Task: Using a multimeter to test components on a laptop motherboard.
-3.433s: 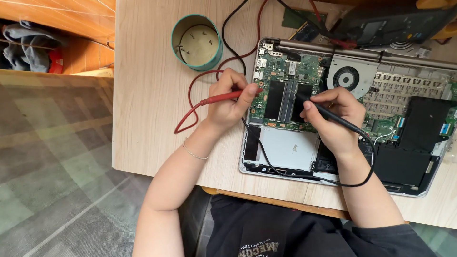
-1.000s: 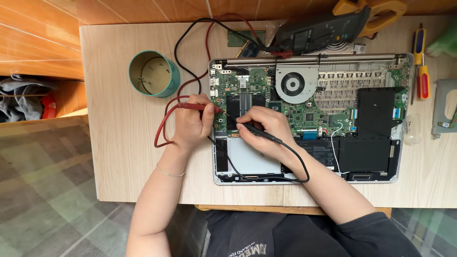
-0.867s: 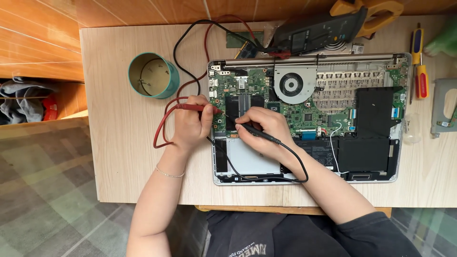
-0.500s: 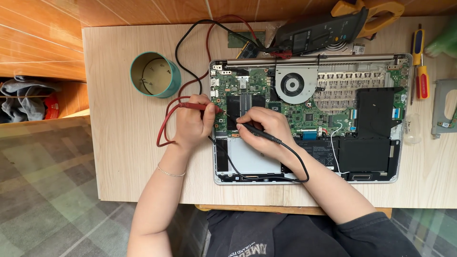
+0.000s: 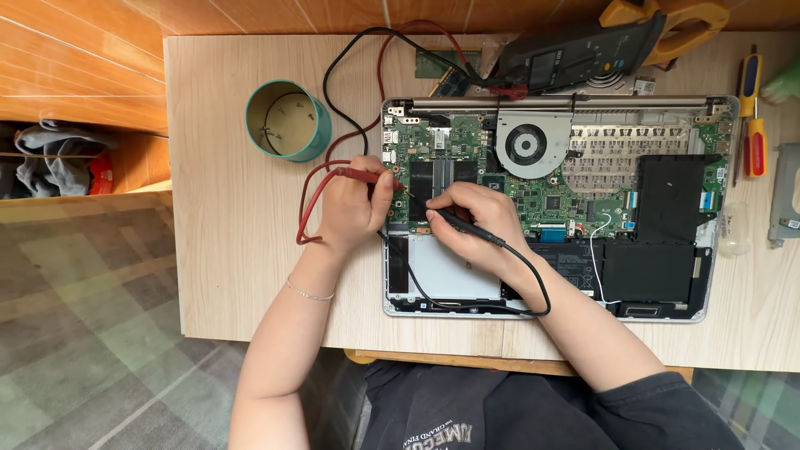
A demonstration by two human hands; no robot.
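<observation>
Hands both at work over the opened laptop (image 5: 667,275), which lies base-up on the pale wooden table (image 5: 225,250) with its cover off. Your left hand (image 5: 354,208) has its fingers closed around the red probe (image 5: 360,175), tip angled toward the green circuit board (image 5: 442,150) near a dark rectangular module. Your right hand (image 5: 475,221) pinches the black probe (image 5: 467,227) pen-style, fingers curled shut on it, tip pointing left at the same area of the board; the two tips sit close together, though whether either touches the board you cannot tell from here. Red lead loops out left of your left hand; black lead curves down over the laptop's lower edge and back up. Both leads run to the multimeter (image 5: 575,54), dark with a yellow clamp, lying just beyond the laptop's hinge edge. Round fan (image 5: 527,143) sits right of the probes. Teal tin (image 5: 287,121) stands open, well left of the laptop. Screwdriver (image 5: 752,112) with a red and yellow handle lies at the far right.
</observation>
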